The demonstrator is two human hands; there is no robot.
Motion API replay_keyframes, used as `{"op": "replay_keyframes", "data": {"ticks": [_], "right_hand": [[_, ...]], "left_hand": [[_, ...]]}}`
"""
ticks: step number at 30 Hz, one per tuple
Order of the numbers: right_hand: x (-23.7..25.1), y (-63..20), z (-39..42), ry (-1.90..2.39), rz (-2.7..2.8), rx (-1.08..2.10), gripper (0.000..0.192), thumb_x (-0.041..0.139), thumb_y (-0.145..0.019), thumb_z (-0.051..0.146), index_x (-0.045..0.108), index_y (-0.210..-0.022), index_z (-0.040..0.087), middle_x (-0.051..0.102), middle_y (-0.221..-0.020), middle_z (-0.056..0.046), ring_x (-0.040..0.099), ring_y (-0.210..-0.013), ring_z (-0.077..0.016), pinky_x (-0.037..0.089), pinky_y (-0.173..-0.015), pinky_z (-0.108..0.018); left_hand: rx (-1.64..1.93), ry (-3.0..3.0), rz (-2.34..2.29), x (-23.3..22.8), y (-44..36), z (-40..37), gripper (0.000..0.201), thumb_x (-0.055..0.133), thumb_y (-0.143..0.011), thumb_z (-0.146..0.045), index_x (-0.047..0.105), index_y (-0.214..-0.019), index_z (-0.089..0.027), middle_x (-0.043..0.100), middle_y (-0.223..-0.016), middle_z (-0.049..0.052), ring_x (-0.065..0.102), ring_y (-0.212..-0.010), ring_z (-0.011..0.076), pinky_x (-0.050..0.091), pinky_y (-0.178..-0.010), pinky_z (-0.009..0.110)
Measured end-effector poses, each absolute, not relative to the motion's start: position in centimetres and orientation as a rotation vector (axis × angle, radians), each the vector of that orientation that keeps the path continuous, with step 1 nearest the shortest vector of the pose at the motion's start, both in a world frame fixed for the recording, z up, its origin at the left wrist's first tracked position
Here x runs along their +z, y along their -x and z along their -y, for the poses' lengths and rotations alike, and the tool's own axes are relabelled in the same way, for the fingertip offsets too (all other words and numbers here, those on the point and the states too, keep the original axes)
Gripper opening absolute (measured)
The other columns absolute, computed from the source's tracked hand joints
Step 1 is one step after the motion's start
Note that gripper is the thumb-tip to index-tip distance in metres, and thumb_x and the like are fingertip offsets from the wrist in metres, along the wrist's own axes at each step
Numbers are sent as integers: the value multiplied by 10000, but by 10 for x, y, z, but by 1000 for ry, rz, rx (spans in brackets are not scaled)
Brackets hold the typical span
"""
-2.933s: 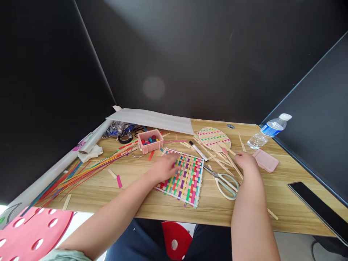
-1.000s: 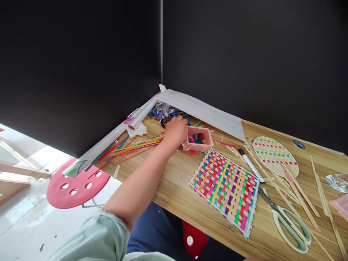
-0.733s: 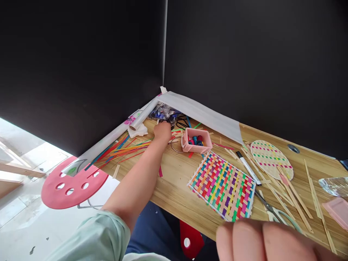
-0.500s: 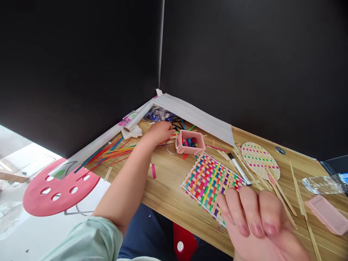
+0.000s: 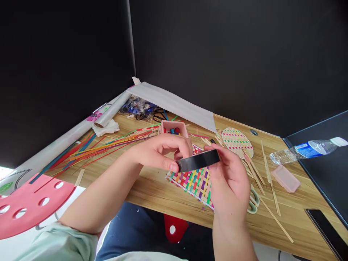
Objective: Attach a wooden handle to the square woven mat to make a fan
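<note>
Black tape roll point(image 5: 198, 160) (just one) held in grip of left hand point(image 5: 160, 150) and right hand point(image 5: 231, 177).

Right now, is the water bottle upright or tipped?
Tipped. The water bottle lies on its side at the table edge, white cap pointing right, beyond the pink lid.

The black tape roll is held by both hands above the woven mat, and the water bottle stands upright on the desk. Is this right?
Not quite. In the head view the water bottle lies on its side at the desk's right edge. The rest holds: the left hand and right hand hold the black tape roll above the woven mat.
</note>
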State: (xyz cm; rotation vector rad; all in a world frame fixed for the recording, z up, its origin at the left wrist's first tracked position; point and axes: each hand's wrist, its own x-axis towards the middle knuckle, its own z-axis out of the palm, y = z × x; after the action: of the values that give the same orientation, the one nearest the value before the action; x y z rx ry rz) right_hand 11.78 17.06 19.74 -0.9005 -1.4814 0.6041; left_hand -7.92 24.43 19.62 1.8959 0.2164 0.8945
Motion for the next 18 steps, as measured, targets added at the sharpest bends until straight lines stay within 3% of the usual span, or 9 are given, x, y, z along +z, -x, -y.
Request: {"op": "replay_keyframes", "data": {"ticks": [7,13,16,18], "right_hand": [[206,-119,-162,881,1415,396,285,637,-849,143,694,-1099,267,659,-1039,-47,627,-1002,-191,559,-790,-310],[207,-125,-152,946,1519,342,307,697,-805,156,705,-1092,266,666,-1006,-49,639,-965,-209,560,-790,-342],[204,-133,-143,951,1527,404,427,742,-770,180,651,-1176,278,677,-1060,-52,651,-958,-210,575,-779,-339],[204,-140,-135,983,1531,391,407,747,-760,167,659,-1142,277,687,-1034,-43,656,-931,-208,573,-780,-346]], "left_hand": [[793,-1812,-274,197,73,-239,438,582,-784,-647,673,-874,-228,700,-942,101,662,-885,259,554,-776,369],[845,-1839,-276,195,58,-232,367,590,-850,-540,665,-880,-182,693,-796,64,659,-734,181,533,-654,270],[962,-1899,-354,187,48,-229,366,602,-857,-508,674,-971,-168,701,-810,57,659,-707,161,530,-632,252],[1017,-1886,-350,184,38,-225,406,579,-866,-524,665,-1043,-169,718,-880,75,686,-771,181,555,-691,278]]}}
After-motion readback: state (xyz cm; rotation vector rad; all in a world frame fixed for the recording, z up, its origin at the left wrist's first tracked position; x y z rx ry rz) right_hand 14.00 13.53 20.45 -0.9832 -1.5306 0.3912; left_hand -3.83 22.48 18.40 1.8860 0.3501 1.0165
